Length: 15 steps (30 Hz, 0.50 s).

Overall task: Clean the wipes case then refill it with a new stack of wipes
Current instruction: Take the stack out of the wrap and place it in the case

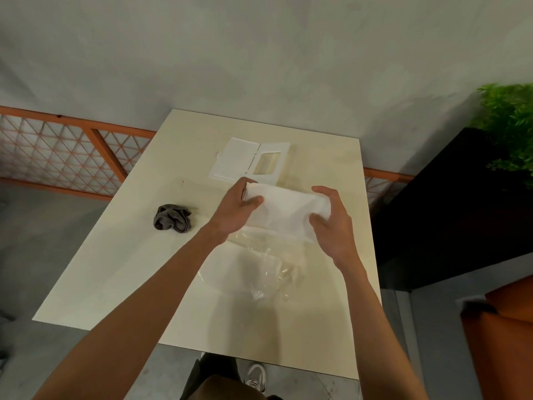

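Note:
A white wipes case (235, 161) lies open at the far middle of the cream table (115, 269), its lid (269, 164) with a rectangular window folded out to the right. I hold a white stack of wipes (284, 210) above the table, just nearer than the case. My left hand (236, 209) grips its left end and my right hand (331, 223) grips its right end. A clear plastic wrapper (259, 269) lies crumpled on the table beneath the stack.
A crumpled grey cloth (173, 217) rests on the table's left part. A black cabinet (450, 209) with a green plant (510, 122) stands close to the table's right side. An orange lattice railing (66, 151) runs behind, and an orange object (501, 327) sits at lower right.

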Each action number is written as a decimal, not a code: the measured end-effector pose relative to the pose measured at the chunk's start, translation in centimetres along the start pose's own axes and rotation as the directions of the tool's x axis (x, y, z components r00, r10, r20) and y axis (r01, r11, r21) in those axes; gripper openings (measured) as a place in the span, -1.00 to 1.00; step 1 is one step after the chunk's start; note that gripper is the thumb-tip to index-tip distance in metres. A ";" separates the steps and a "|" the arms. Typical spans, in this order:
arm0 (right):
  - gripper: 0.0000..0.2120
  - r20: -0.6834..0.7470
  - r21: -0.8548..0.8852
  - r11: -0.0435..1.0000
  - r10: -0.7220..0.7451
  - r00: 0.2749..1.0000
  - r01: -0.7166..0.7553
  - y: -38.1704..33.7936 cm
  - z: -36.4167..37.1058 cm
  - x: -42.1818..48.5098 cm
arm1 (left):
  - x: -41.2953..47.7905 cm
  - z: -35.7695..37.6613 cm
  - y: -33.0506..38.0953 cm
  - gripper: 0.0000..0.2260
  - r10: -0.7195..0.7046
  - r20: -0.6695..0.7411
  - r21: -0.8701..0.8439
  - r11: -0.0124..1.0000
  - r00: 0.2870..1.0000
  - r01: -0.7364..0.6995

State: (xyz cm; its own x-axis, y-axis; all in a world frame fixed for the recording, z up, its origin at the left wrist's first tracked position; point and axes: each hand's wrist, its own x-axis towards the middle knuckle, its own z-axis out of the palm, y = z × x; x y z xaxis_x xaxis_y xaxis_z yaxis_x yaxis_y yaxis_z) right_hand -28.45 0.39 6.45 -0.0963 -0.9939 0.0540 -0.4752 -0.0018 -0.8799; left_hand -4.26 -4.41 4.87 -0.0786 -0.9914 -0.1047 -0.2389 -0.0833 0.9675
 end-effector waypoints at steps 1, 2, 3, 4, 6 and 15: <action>-0.43 -0.022 -0.065 0.997 -0.045 0.999 0.044 0.4 0.5 0.7 | 0.5 0.0 -0.1 -0.84 0.039 -0.050 0.089 0.995 0.998 -0.035; -0.44 -0.044 -0.115 0.991 -0.080 0.996 0.074 0.8 1.0 1.4 | 1.0 -0.1 -0.3 -0.84 0.084 -0.087 0.146 0.987 0.993 -0.070; -0.46 -0.065 -0.149 0.984 -0.104 0.993 0.093 1.1 1.5 2.0 | 1.5 -0.1 -0.4 -0.84 0.128 -0.109 0.169 0.980 0.986 -0.108; -0.48 -0.087 -0.173 0.979 -0.121 0.989 0.104 1.4 2.0 2.6 | 1.8 -0.1 -0.6 -0.84 0.169 -0.122 0.172 0.974 0.978 -0.147; -0.51 -0.111 -0.197 0.972 -0.148 0.983 0.124 2.0 2.7 3.3 | 2.3 0.0 -1.2 -0.82 0.218 -0.131 0.165 0.967 0.967 -0.196; -0.34 0.062 -0.306 0.947 -0.077 0.995 0.093 4.8 5.0 3.2 | 2.5 0.7 -5.1 -0.48 0.277 0.124 0.357 0.883 0.953 -0.303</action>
State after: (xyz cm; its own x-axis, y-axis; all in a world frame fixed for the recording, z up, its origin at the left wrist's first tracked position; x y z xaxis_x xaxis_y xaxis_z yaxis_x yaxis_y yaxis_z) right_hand -26.73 -3.37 0.03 -0.0045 -0.9957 0.0923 -0.7270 -0.0602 -0.6840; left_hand -3.93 -6.38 -0.45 -0.2612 -0.9551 0.1398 -0.5328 0.2634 0.8042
